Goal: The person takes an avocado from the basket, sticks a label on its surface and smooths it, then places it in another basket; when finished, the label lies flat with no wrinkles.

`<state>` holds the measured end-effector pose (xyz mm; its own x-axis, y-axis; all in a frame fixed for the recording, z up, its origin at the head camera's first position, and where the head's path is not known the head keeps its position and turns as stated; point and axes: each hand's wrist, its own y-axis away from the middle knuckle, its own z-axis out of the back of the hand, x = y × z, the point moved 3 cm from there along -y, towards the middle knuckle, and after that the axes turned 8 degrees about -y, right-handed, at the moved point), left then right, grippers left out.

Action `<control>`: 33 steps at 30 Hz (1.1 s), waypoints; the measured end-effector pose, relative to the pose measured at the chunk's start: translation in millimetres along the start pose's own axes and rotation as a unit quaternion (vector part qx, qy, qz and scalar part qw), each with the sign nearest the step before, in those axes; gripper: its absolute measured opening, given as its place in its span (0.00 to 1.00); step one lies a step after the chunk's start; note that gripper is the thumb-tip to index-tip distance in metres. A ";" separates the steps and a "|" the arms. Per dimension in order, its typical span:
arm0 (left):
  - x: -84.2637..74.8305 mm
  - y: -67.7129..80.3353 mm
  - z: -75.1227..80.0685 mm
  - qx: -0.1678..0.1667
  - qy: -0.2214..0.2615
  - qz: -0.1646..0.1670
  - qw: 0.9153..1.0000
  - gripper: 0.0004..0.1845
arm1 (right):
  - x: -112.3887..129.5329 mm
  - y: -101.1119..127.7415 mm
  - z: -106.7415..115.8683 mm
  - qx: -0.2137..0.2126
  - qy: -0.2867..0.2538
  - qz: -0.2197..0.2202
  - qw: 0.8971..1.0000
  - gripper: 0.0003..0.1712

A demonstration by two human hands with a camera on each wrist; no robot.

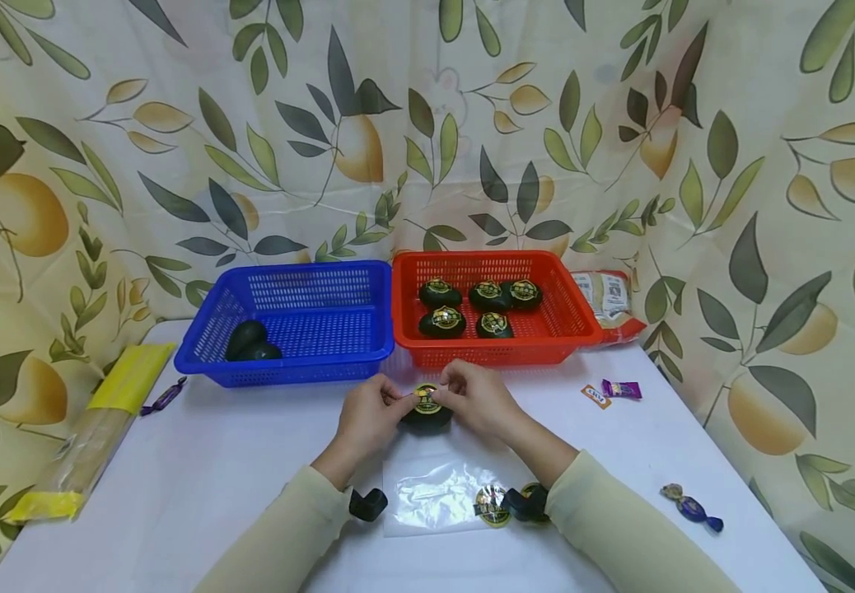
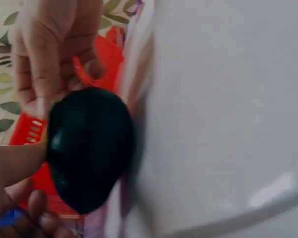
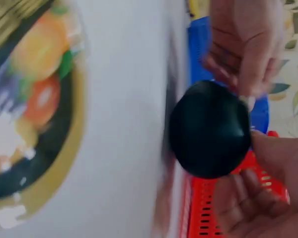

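In the head view a dark green avocado sits on the white table with a round black-and-gold sticker on its top. My left hand presses the sticker's left edge with its thumb. From the other side my right hand touches the right edge, also with the thumb. The remaining fingers stay loosely bent, off the avocado. Both wrist views show the avocado from below the thumbs; the sticker's face is hidden there. Nearer to me lies a clear plastic sheet or bag with a loose sticker on it.
A blue basket with dark avocados stands behind on the left. Beside it, a red basket holds several stickered avocados. Wrapped candies, such as a purple one, lie on the right. A yellow-ended clear package lies along the left edge.
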<state>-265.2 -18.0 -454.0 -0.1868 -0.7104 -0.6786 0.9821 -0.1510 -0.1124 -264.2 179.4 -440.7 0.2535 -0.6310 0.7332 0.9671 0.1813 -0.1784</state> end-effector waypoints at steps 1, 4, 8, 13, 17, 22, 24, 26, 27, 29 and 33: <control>-0.3 -0.1 -0.4 -0.007 -0.012 -0.029 0.999 0.07 | 0.1 0.6 -0.2 -0.003 0.004 0.020 1.000 0.08; -1.6 0.6 -3.4 -0.022 -0.048 -0.132 0.990 0.06 | 0.9 3.3 -1.6 -0.004 0.037 0.080 0.996 0.07; -1.3 3.9 -7.6 0.000 -0.069 -0.191 0.979 0.12 | -0.6 9.3 -3.8 0.017 0.055 0.107 0.993 0.11; -1.2 5.0 -10.6 0.023 -0.078 -0.198 0.977 0.17 | -3.9 15.6 -3.8 0.042 0.041 0.109 0.992 0.19; 0.4 4.3 -9.3 0.040 -0.076 -0.203 0.976 0.21 | -5.8 14.8 -2.4 0.048 0.027 0.114 0.992 0.20; 7.9 -2.9 -5.2 0.067 -0.003 -0.162 0.985 0.18 | -11.9 6.8 1.3 0.048 -0.054 0.065 0.995 0.15; 11.5 -6.0 -4.7 0.073 0.022 -0.140 0.987 0.16 | -13.8 4.3 1.8 0.052 -0.081 0.049 0.994 0.13; 13.9 -7.3 -4.8 0.076 0.035 -0.125 0.989 0.15 | -13.8 3.0 1.1 0.060 -0.088 0.045 0.993 0.13; 14.7 -7.4 -5.0 0.076 0.037 -0.123 0.989 0.15 | -13.6 2.8 0.4 0.066 -0.094 0.039 0.993 0.14; 15.4 -7.2 -6.0 0.077 0.044 -0.123 0.988 0.15 | -13.3 2.9 -1.7 0.076 -0.093 0.036 0.992 0.15; 15.6 -6.0 -7.2 0.073 0.067 -0.126 0.987 0.15 | -11.2 2.0 -3.9 0.091 -0.094 0.016 0.991 0.17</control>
<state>-273.9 -23.2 -469.1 -0.4097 -0.5419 -0.7338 0.8897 -0.4150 -0.1903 -265.0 183.9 -451.8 0.2581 -0.4736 0.8420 0.9349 0.3423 -0.0941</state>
